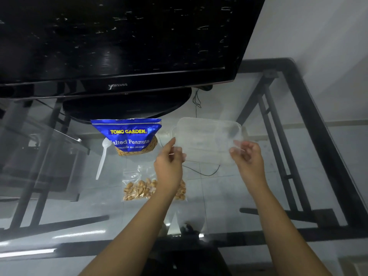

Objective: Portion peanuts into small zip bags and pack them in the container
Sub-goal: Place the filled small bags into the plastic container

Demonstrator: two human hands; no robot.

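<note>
Gripped container by its two sides, left hand and right hand both pinched on it. Held toward far edge of table, right of pouch. Noted filled zip bag nearer front edge; spoon left of pouch.

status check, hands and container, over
Left hand, right hand both pinching clear container at near edge. Filled zip bag on glass table, not packed. Peanut pouch, spoon off left.
</note>
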